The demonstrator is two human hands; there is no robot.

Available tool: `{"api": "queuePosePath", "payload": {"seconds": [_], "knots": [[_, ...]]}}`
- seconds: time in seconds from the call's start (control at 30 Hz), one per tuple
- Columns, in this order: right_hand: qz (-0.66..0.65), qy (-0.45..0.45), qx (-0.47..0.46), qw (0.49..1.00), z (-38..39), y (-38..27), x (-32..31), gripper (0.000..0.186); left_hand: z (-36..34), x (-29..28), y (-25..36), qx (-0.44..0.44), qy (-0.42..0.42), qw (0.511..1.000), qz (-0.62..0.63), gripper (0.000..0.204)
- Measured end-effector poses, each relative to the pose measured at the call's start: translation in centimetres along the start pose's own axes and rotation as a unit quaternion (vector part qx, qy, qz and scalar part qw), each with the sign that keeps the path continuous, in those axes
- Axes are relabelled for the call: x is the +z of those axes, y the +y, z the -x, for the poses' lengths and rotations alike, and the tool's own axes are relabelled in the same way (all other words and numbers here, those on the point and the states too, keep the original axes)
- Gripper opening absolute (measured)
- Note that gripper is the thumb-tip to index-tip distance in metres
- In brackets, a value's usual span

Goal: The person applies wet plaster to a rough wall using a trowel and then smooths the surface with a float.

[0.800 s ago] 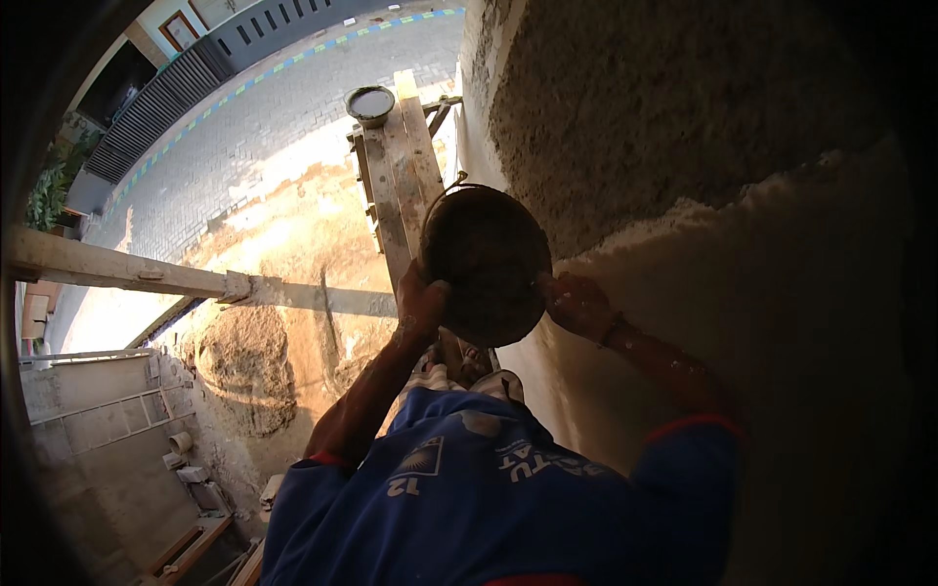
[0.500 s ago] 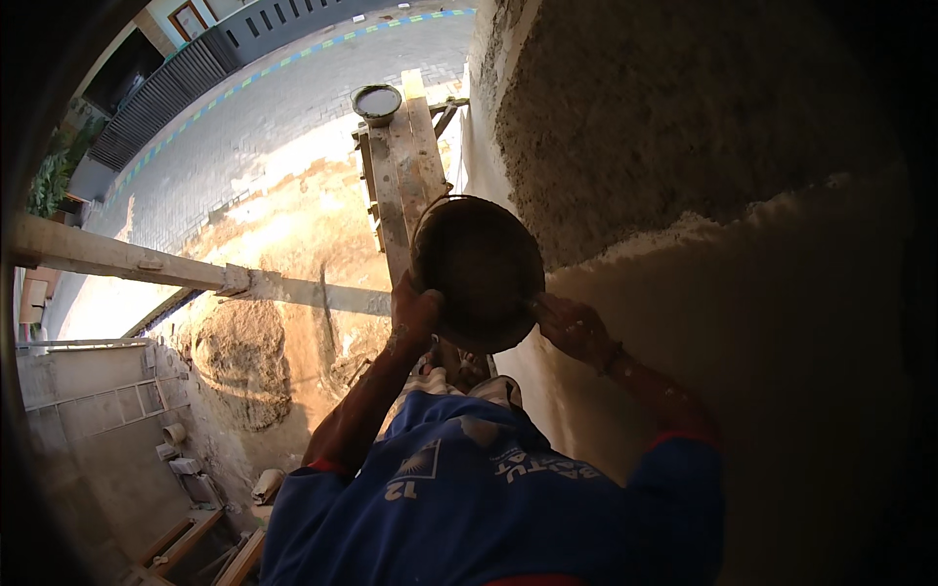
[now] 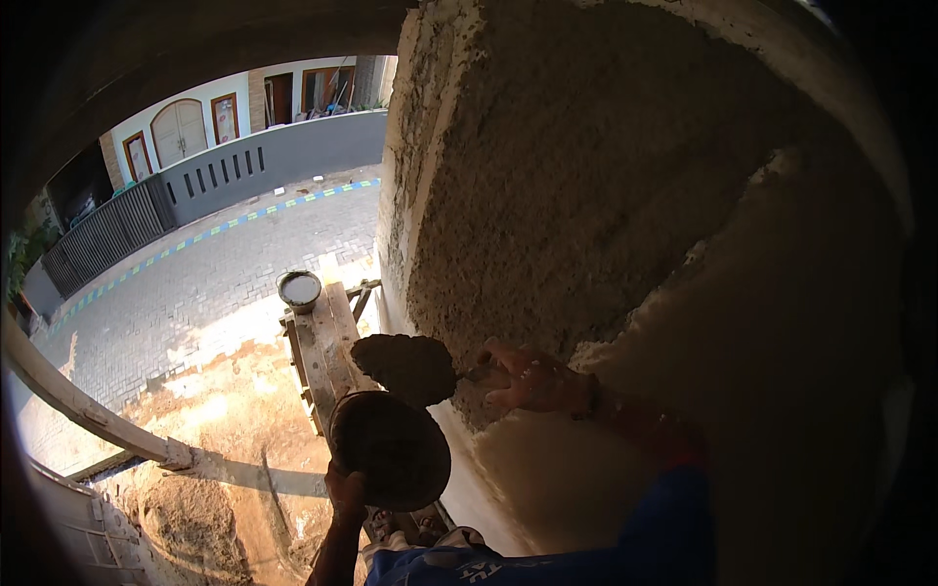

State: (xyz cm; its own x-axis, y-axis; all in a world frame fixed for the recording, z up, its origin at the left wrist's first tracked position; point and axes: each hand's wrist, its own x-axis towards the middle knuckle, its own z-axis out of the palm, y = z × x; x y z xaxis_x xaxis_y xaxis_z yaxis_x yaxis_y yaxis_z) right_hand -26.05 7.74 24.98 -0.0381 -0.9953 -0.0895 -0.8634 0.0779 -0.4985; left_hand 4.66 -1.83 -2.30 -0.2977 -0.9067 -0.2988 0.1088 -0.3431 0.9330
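Observation:
My left hand [image 3: 346,488] grips a dark round bucket [image 3: 389,449] by its left rim, low at the centre over the planks. My right hand [image 3: 523,381] is closed on the handle of a trowel, whose blade [image 3: 405,366] carries a thick lump of dark, wet mortar just above the bucket. The trowel is in front of a rough plastered wall [image 3: 567,195], which has a smoother damp band [image 3: 674,410] on its lower right.
A wooden plank scaffold [image 3: 318,352] runs away from me, holding a second bucket [image 3: 299,293] of grey liquid. A beam [image 3: 88,400] crosses at the left. Far below lie a sand pile [image 3: 186,527], a paved street [image 3: 195,293] and a grey boundary wall [image 3: 322,146].
My right hand has let go of the bucket's rim and now holds a loaded trowel higher up. The bucket moved down and left in view as my gaze tilted up toward the wall.

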Motion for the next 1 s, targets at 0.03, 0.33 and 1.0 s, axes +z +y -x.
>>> {"api": "queuePosePath", "payload": {"seconds": [0.03,0.33,1.0], "knots": [[0.071,0.068,-0.042,0.994,0.8,-0.9,-3.4,0.044,0.0,1.7,-0.1,-0.004,-0.038,0.999,0.038,0.053],[0.017,0.254,-0.073,0.964,-5.4,-13.8,-25.4,0.035,0.6,-1.9,-1.9,-0.014,0.049,0.998,-0.026,0.057],[-0.022,0.373,0.234,0.897,6.2,3.3,-21.4,0.043,0.4,-5.2,-6.4,0.021,0.105,0.982,-0.154,0.055]]}}
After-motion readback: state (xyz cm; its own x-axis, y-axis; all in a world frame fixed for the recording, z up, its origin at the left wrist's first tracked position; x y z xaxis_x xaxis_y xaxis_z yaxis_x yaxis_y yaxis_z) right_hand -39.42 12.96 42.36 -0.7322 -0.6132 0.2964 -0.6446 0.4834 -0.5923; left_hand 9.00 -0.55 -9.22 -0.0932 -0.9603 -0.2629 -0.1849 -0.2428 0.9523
